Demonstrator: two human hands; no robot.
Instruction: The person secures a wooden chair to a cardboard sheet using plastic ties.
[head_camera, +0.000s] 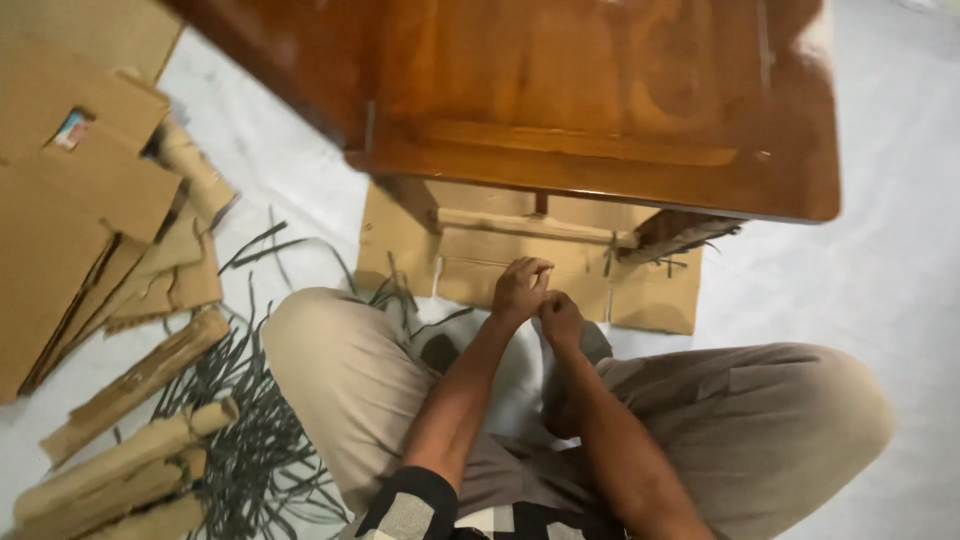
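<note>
I sit cross-legged on a pale floor. My left hand (519, 288) and my right hand (560, 316) meet in front of my knees, fingers pinched together, touching each other. Whatever they pinch is too small and blurred to make out. Just beyond them lies a flat piece of cardboard (660, 290) under the edge of a low glossy wooden table (600, 90).
Stacked cardboard sheets (70, 200) lie at the left. Rolled cardboard tubes (130, 385) and a tangle of thin grey strips (250, 420) cover the floor by my left knee. Pale floor (880, 270) extends to the right.
</note>
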